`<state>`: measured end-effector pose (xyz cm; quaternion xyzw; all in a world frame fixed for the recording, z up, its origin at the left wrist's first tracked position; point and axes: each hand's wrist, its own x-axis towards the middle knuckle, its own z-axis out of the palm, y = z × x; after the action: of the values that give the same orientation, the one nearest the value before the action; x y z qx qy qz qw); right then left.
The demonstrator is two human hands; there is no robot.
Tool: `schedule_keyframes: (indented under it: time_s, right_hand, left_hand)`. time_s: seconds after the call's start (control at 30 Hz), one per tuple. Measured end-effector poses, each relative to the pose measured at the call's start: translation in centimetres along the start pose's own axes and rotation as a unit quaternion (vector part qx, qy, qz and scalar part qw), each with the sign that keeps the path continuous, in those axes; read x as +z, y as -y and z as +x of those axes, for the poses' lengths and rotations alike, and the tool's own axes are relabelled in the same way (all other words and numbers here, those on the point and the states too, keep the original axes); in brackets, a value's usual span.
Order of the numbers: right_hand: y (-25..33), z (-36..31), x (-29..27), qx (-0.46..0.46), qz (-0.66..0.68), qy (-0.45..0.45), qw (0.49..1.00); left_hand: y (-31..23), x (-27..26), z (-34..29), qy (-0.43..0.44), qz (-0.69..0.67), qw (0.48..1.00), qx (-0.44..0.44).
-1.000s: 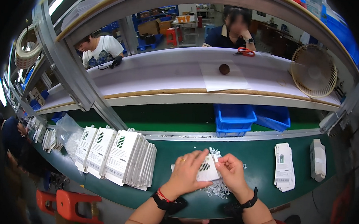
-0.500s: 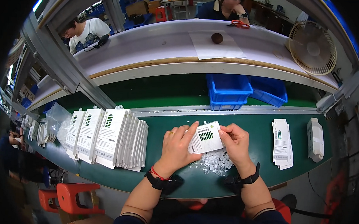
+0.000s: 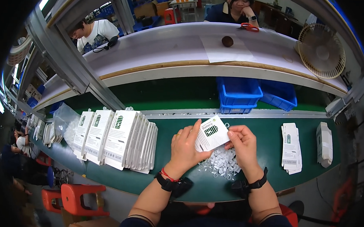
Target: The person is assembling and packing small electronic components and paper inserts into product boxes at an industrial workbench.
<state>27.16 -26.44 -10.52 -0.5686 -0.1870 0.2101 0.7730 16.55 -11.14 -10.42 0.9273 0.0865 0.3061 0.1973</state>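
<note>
A flat white battery box (image 3: pixel 213 136) with green bar graphics is held tilted above the worktable, its printed face toward me. My left hand (image 3: pixel 185 148) grips its left side, thumb at the lower edge and fingers along the back and upper edge. On the right edge, the thumb and fingertips of my right hand (image 3: pixel 244 145) are closed in a pinch. A small white loop (image 3: pixel 227 125) sticks out past the box's upper right corner; what it is fixed to is hidden. Below the box lies a heap of small white loop tags (image 3: pixel 221 162).
Rows of upright white boxes (image 3: pixel 122 139) stand at left beside a clear plastic bag (image 3: pixel 64 118). At right are a small box pile (image 3: pixel 291 148) and a banded stack (image 3: pixel 324 144). Blue bins (image 3: pixel 239 93) sit under the raised shelf (image 3: pixel 160 49). Two people sit beyond it.
The box has tilted further, its right side higher. My right fingers have moved from its top right corner down its right edge, and the white loop now shows there. The whole view has shifted slightly.
</note>
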Motion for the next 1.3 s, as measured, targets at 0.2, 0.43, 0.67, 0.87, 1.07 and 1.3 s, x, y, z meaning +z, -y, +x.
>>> schedule_keyframes:
  time_s: [0.2, 0.43, 0.67, 0.87, 1.07, 1.3]
  right_hand:
    - [-0.5, 0.6, -0.2, -0.05, -0.029, 0.026, 0.998]
    - [-1.0, 0.1, -0.5, -0.125, -0.102, 0.079, 0.984]
    - [-1.9, -0.8, 2.1, -0.108, -0.055, 0.045, 0.992]
    - [-1.0, -0.9, 1.3, -0.104, -0.051, 0.011, 0.993]
    - [-0.6, -0.7, 0.1, -0.149, -0.123, 0.053, 0.98]
    - [1.5, 0.2, -0.5, -0.085, -0.022, -0.014, 0.996]
  left_hand:
    - [0.0, 0.2, 0.1, -0.022, 0.004, 1.0, -0.012]
    - [0.0, 1.0, -0.3, 0.0, -0.025, 0.998, -0.058]
    - [-0.6, 0.4, -0.2, -0.023, -0.023, 0.999, -0.041]
    - [-1.3, 0.2, -0.2, -0.018, -0.032, 0.999, -0.03]
    - [-2.4, -1.5, -1.0, -0.02, -0.037, 0.998, -0.049]
    - [-6.2, -9.1, -2.0, -0.109, 0.097, 0.986, -0.078]
